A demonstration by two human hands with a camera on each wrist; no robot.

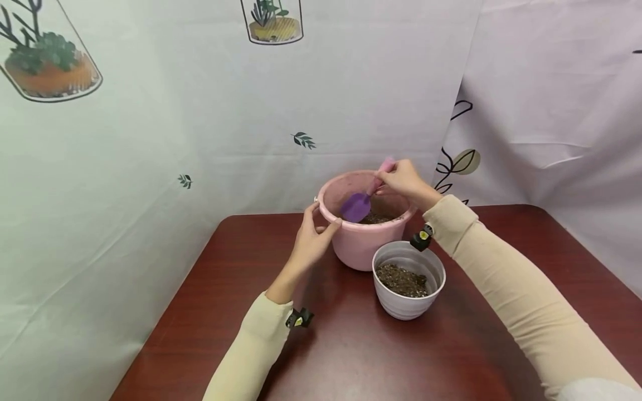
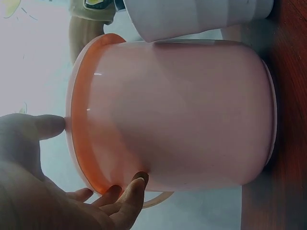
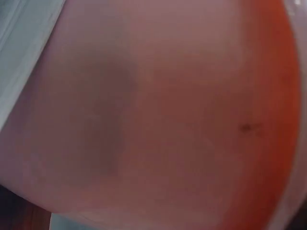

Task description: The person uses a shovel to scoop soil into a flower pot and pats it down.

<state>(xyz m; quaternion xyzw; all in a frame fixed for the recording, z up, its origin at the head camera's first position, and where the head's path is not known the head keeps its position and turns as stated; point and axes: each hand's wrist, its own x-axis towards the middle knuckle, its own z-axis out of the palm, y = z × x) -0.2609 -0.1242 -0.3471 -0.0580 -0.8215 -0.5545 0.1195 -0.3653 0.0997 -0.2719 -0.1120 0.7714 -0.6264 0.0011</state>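
A pink bucket (image 1: 358,245) stands near the table's back edge with dark soil (image 1: 377,217) inside. On its left side, my left hand (image 1: 312,236) grips the rim; the left wrist view shows the thumb on the rim's edge and the fingers (image 2: 132,196) against the outer wall below it. My right hand (image 1: 405,181) holds the pink handle of a small trowel (image 1: 356,208), its purple blade tilted down inside the bucket above the soil. A white pot (image 1: 407,306), partly filled with soil, sits in front and to the right. The bucket's wall (image 3: 182,115) fills most of the right wrist view.
Both things stand on a reddish-brown table (image 1: 346,362). A white printed cloth (image 1: 225,111) hangs behind and along the sides. My right forearm (image 1: 506,278) reaches past the pot's right side. Part of the bucket's handle (image 2: 158,199) shows beyond my left fingers.
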